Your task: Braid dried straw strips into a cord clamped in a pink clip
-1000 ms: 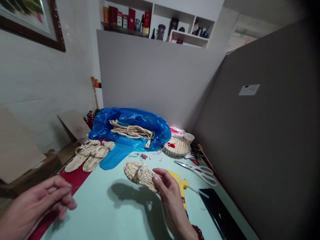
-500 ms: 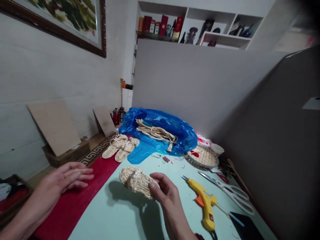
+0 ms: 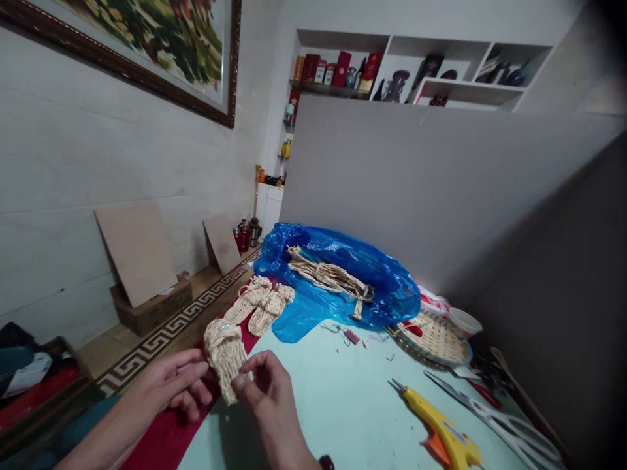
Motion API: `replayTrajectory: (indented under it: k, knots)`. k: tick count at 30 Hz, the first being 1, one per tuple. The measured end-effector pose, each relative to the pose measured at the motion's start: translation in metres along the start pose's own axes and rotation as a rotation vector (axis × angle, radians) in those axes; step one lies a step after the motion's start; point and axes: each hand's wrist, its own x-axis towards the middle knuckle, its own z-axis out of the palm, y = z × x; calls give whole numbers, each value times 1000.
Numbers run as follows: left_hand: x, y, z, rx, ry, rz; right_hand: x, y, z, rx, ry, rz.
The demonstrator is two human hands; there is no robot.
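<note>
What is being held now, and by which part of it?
A woven straw slipper, pinched by its lower right edge in the right hand.

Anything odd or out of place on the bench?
Minor mess only. Small scraps lie loose on the green mat near the blue bag, which gapes around the straw. Glue gun lies flat, no stand visible. No clear damage on the sandal in the right hand.

No words or numbers can be read. Small print on the pale boxes (image 3: pixel 321 71) on the far shelf (image 3: pixel 337 89), the white label (image 3: pixel 30 375) at left and the yellow glue gun's (image 3: pixel 443 432) sticker at near right is illegible.
</note>
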Motion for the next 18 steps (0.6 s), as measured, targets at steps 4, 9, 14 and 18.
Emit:
replayTrajectory:
  k: [4,9,14,18]
  knots:
    - [13,-2,-13,87,35,12,8,20,16,27,-49,42]
    - [41,9,-30,293,59,68,8,18,13,-158,-201,60]
    - [82,18,-39,388,47,74,-6,7,-24,-319,-252,11]
    - [109,16,-41,457,-9,84,-18,2,-59,-379,-291,55]
